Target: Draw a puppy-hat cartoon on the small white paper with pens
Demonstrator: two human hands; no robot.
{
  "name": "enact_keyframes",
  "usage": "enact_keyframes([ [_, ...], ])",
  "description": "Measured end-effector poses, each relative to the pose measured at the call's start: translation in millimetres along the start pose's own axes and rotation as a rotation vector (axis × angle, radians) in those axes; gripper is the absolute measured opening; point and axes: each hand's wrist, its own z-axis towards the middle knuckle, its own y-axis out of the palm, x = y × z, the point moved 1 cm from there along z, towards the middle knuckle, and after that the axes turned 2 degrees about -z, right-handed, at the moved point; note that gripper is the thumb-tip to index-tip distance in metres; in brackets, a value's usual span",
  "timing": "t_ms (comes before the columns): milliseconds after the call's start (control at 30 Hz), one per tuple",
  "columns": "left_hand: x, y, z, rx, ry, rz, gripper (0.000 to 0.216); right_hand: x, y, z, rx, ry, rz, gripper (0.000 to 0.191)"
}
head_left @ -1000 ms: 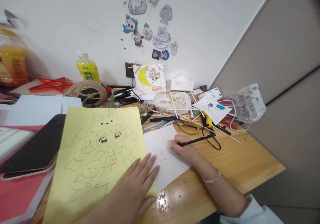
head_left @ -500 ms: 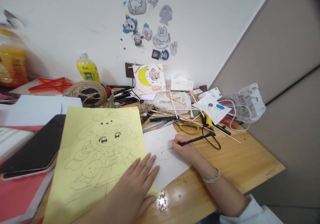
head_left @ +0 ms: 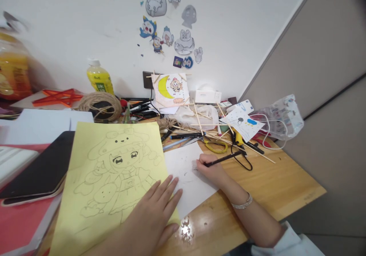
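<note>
My left hand [head_left: 154, 214] lies flat with fingers spread on the lower right corner of a yellow sheet [head_left: 114, 176] that bears a line drawing of a cartoon girl. My right hand [head_left: 210, 170] is closed round a black pen [head_left: 225, 159], its tip down on a white sheet of paper [head_left: 188, 180] lying to the right of the yellow one. Faint pen marks show on the white sheet near the tip. A bracelet [head_left: 243, 204] circles my right wrist.
The wooden desk [head_left: 274, 187] is crowded at the back: wooden sticks [head_left: 211, 134], yellow-handled scissors [head_left: 215, 146], a twine coil [head_left: 100, 105], a yellow bottle [head_left: 98, 79], small drawings [head_left: 171, 90], a plastic bag [head_left: 283, 117]. A black tablet [head_left: 40, 172] and red folder [head_left: 20, 221] lie left.
My right hand and the pen have shifted very slightly on the white sheet. The left hand has stayed flat on the yellow sheet.
</note>
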Motion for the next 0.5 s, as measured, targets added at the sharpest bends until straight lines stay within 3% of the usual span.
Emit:
enact_keyframes([
  [500,0.4,0.5,0.0,0.002,0.014,0.015,0.058,3.1,1.1,0.2,-0.001,-0.008,0.011,0.029],
])
